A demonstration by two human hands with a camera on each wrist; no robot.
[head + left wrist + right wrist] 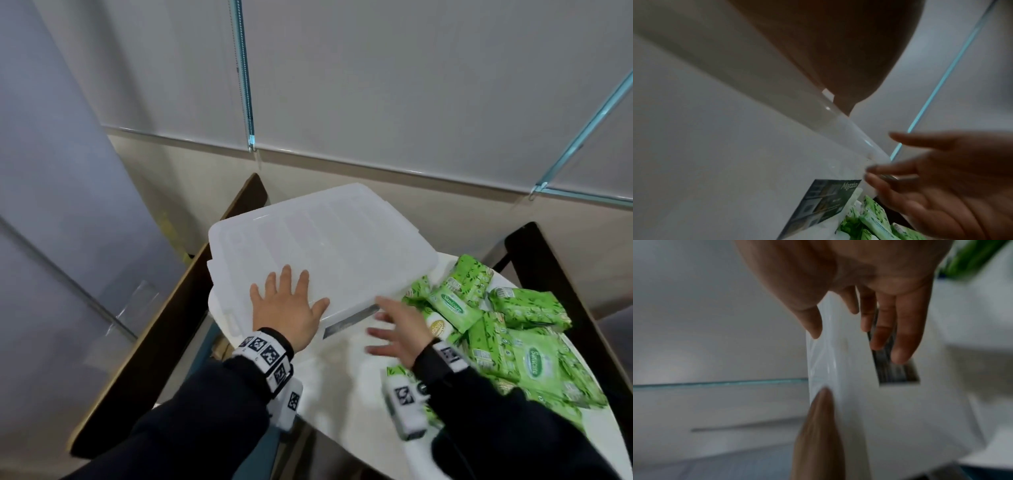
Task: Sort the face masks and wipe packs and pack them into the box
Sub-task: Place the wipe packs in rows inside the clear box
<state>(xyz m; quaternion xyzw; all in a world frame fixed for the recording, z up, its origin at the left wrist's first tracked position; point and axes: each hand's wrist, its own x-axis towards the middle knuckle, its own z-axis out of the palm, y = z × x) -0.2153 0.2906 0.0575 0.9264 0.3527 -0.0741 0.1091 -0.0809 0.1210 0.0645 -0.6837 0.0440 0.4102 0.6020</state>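
Dark-sleeved forearms with coded wristbands reach over a white counter (342,383) toward a translucent lidded box (318,240) standing at 12 o'clock from the hands. On the lid's near-left part, the left hand (286,308) lies flat, its fingers (284,274) spread apart and straight, pointing toward 12 o'clock. At 3 o'clock from it, the right hand (399,330) hovers blurred just beside the box's near edge, fingers (380,331) apart and relaxed, holding nothing; a dark printed label (349,322) on the box front sits just beyond its fingertips. Green wipe packs (507,329) lie heaped on the counter at 3 o'clock from the right hand, just beside the box's right corner. Behind the counter, pale window blinds (411,85) hang.
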